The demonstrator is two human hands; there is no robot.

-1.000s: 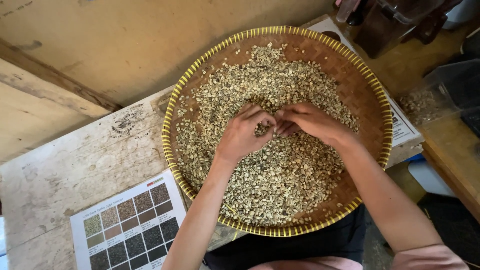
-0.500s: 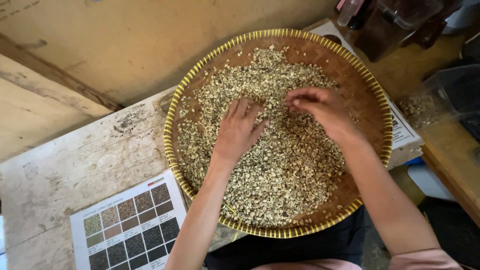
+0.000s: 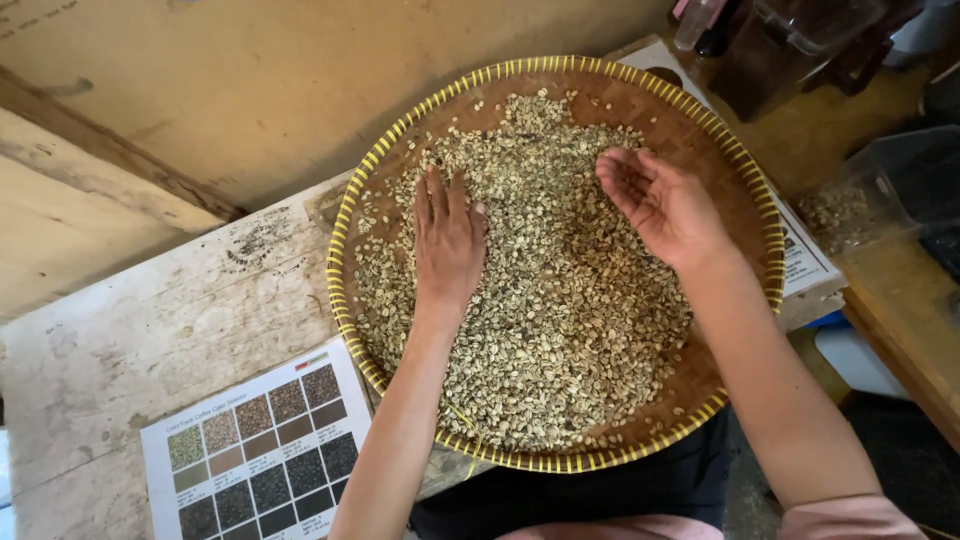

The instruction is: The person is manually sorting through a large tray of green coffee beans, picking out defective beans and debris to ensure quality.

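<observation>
A round woven tray (image 3: pixel 742 190) with a yellow rim holds a wide layer of pale green coffee beans (image 3: pixel 560 320). My left hand (image 3: pixel 447 240) lies flat, palm down, on the beans at the tray's left side, fingers together and pointing away from me. My right hand (image 3: pixel 662 203) hovers over the right side of the beans, palm turned up and fingers loosely spread; I cannot tell whether any beans rest in it.
The tray sits on a worn white wooden table (image 3: pixel 150 340). A printed chart of bean colour samples (image 3: pixel 262 450) lies at the front left. A clear plastic container with some beans (image 3: pixel 868 195) stands right of the tray, dark objects (image 3: pixel 790 45) behind it.
My hands were pinched together at the tray's middle. They have drawn apart: the left slid left and flattened on the beans, the right moved right and turned palm up.
</observation>
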